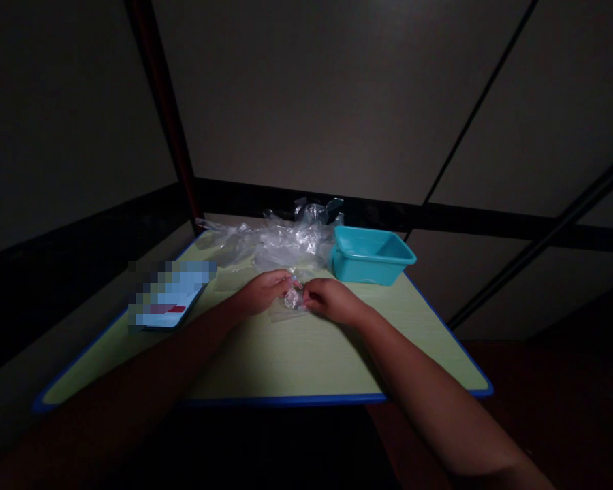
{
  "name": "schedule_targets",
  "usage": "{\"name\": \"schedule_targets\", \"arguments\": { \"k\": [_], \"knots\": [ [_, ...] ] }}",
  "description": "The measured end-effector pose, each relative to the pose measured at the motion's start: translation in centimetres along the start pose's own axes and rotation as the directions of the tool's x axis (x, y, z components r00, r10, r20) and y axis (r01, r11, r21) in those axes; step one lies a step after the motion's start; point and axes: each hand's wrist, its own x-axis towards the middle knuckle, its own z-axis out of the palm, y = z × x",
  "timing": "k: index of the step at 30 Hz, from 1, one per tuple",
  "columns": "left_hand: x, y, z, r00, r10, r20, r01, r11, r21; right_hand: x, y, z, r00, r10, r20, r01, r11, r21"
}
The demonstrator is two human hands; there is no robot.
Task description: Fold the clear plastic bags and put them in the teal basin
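Observation:
A small clear plastic bag [292, 299] hangs between my two hands, just above the middle of the table. My left hand [267, 289] pinches its left side with closed fingers. On the right side, my right hand [331, 300] has its fingers curled and pressed against the plastic. The fingertips of both hands are close together but apart. Whether anything lies inside the bag is too small to tell. Behind my hands, a loose heap of crumpled clear plastic bags [286, 246] spreads over the back of the table.
A turquoise basket [372, 269] stands at the back right, beside the heap. A flat device with a blurred, lit screen [176, 296] lies at the left. The pale green table [296, 364] has a blue edge, and a panelled wall rises behind it.

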Motion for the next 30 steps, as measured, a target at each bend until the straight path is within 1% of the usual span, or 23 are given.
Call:
{"name": "schedule_targets", "arguments": {
  "k": [7,10,12,15,19,23,26,30],
  "knots": [
    [0.2,-0.7,0.1,0.998,0.047,0.034,-0.048,0.998,0.036,-0.1,-0.4,0.5,1.000,0.014,-0.017,-0.016,0.995,-0.095],
    [0.1,-1.1,0.2,0.995,0.065,0.072,-0.075,0.986,0.146,0.0,-0.5,0.6,1.000,0.010,-0.021,-0.013,0.993,-0.118],
    [0.0,-1.3,0.1,0.991,0.092,0.095,-0.113,0.965,0.235,0.0,-0.7,0.5,1.000,0.015,-0.020,-0.018,0.993,-0.116],
    [0.0,-1.6,-0.1,0.981,0.152,0.117,-0.181,0.935,0.304,-0.1,-0.7,0.2,0.999,0.032,0.008,-0.031,0.994,-0.104],
    [0.0,-1.3,-0.3,0.967,0.236,0.101,-0.257,0.888,0.382,-0.3,-0.6,-0.4,0.996,0.070,0.048,-0.065,0.992,-0.110],
    [-0.1,-0.6,-0.3,0.959,0.280,0.051,-0.275,0.868,0.414,-0.4,-0.5,-0.8,0.994,0.087,0.065,-0.078,0.989,-0.124],
    [-0.1,-0.3,-0.3,0.953,0.300,0.029,-0.284,0.863,0.418,-0.4,-0.6,-0.8,0.995,0.074,0.068,-0.062,0.984,-0.168],
    [-0.2,-0.3,-0.4,0.947,0.316,0.052,-0.307,0.846,0.436,-0.5,-0.9,-0.6,0.999,0.035,0.042,-0.026,0.978,-0.209]
  ]
}}
